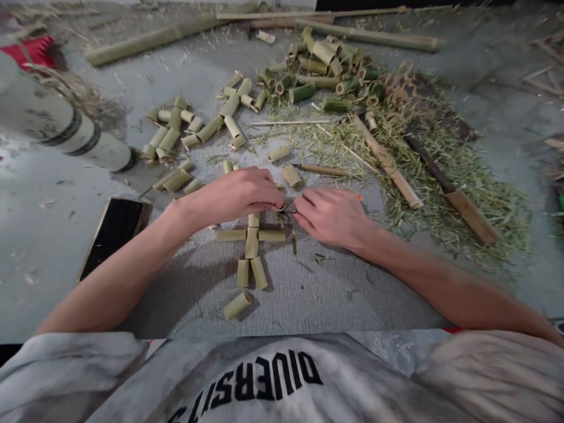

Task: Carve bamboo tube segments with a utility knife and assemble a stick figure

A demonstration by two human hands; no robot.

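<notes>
My left hand is curled, fingers down, over a short bamboo ring at the top of a figure of bamboo pieces laid out on the grey mat. My right hand lies just right of it, fingers pinched together on a thin dark tool whose tip points at the ring; an orange bit shows behind the knuckles. The figure has a cross bar, an upright piece and two lower pieces. One loose bamboo piece lies below it.
Piles of cut bamboo tubes lie at the back left, greener ones at the back. Long bamboo poles, a split strip, a wooden-handled blade, green shavings and a dark phone-like slab lie around.
</notes>
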